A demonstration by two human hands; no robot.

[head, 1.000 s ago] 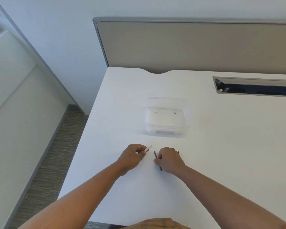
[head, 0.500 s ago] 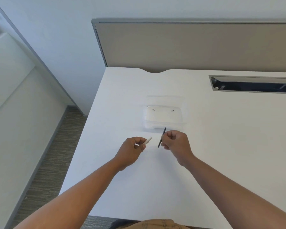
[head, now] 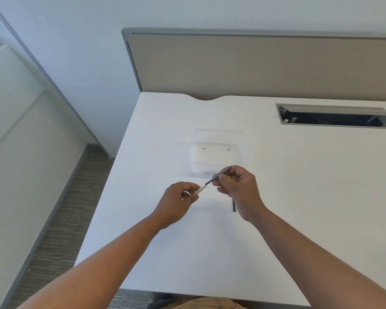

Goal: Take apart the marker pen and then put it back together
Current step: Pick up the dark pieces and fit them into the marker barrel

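Observation:
My left hand [head: 179, 202] pinches a short white marker piece [head: 201, 189] whose free end points up and to the right. My right hand [head: 239, 188] grips a thin dark rod [head: 218, 175], the marker's inner part, slanted so its lower tip meets the open end of the white piece. Both hands hover just above the white desk [head: 299, 197]. Another dark marker piece [head: 234, 206] lies on the desk, mostly hidden behind my right wrist.
A clear plastic box [head: 216, 159] sits on the desk just beyond my hands. A grey cable slot [head: 337, 115] with its flap up is at the back right. A beige partition [head: 254, 63] closes the far edge. The desk's left edge drops to carpet.
My right hand picked the dark rod up off the desk, raised it and brought its tip to the white piece in my left hand. A dark piece on the desk became visible.

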